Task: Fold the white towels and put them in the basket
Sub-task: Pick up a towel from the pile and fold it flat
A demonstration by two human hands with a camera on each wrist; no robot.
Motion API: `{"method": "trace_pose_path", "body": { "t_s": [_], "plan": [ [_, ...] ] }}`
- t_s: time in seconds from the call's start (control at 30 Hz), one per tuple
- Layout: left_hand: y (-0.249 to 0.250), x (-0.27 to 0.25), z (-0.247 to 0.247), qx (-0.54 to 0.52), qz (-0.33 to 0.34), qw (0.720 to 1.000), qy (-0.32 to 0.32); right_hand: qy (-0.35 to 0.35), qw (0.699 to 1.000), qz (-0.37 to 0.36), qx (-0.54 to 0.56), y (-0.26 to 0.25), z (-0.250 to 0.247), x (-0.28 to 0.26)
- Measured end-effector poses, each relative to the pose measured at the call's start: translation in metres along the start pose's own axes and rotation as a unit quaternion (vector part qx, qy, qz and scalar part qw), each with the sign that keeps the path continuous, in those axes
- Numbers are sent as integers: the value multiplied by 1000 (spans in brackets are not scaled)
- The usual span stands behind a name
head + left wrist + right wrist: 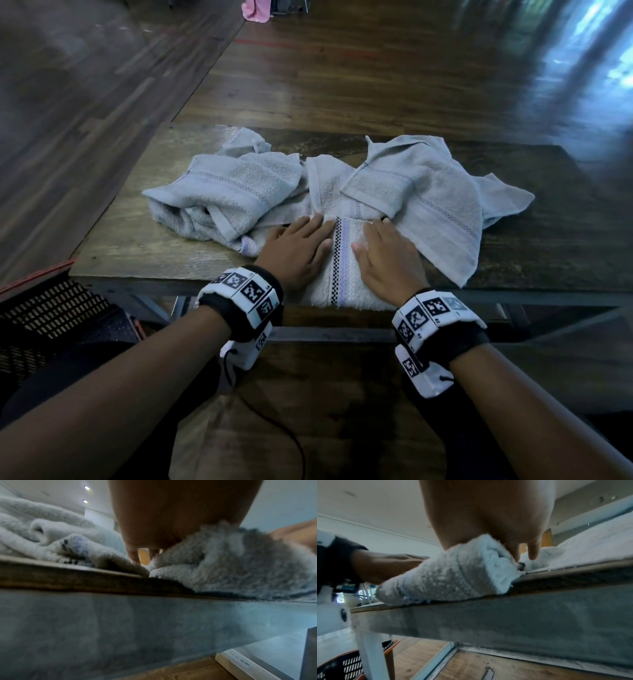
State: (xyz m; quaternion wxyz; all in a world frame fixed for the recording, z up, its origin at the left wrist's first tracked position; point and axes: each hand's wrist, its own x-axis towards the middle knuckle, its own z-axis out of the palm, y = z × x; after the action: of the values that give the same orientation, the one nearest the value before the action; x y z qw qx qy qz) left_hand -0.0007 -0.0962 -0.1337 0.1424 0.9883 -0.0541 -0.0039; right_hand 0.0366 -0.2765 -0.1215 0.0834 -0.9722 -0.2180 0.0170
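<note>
A folded white towel (pixel 344 270) with a dark checked stripe lies at the table's near edge and slightly overhangs it. My left hand (pixel 301 246) lies flat on its left half, my right hand (pixel 383 253) flat on its right half, fingers straight and pressing down. In the left wrist view the folded towel (pixel 231 563) bulges under the palm; in the right wrist view the folded towel (pixel 450 572) sits under the right hand (pixel 527 550). Loose white towels lie behind: one crumpled (pixel 226 195) at the left, one spread (pixel 428 192) at the right. The black basket (pixel 51 308) stands low at my left.
The wooden table (pixel 565 240) has bare surface at its right and front left. A metal frame (pixel 505 618) runs under its edge. The basket (pixel 342 665) with an orange rim shows below the table. A pink cloth (pixel 255 10) lies far off on the floor.
</note>
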Motion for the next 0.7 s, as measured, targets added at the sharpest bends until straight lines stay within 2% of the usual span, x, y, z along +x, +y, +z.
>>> {"method": "trace_pose_path", "body": {
  "t_s": [0.07,0.17,0.3,0.37,0.43,0.5,0.57,0.6,0.63,0.7],
  "plan": [
    [-3,4,8,18,-27,999,-25,-53,998,22,38,1,6,-3],
    [-7,10,15,22,-45,998,-28,-88,993,31,69,9,8,-1],
    [-17,15,10,34,-48,997,-44,-80,996,35,10,26,7,2],
    [-23,13,2,46,-55,996,-51,-49,998,43,-28,34,3,2],
    [-25,8,-8,73,-35,997,-18,10,998,52,-46,42,-4,2],
    [-22,0,-18,76,-14,996,53,60,996,67,-30,50,-9,-1],
    [-20,-7,-24,52,-17,991,121,68,993,89,34,54,-10,-4],
    [-20,-9,-26,34,-32,991,127,59,991,103,65,55,-10,-5],
    [-21,-11,-26,9,-54,993,108,47,989,112,81,56,-10,-6],
    [-24,-11,-25,-39,-90,995,27,29,989,118,88,56,-8,-8]
  ]
}}
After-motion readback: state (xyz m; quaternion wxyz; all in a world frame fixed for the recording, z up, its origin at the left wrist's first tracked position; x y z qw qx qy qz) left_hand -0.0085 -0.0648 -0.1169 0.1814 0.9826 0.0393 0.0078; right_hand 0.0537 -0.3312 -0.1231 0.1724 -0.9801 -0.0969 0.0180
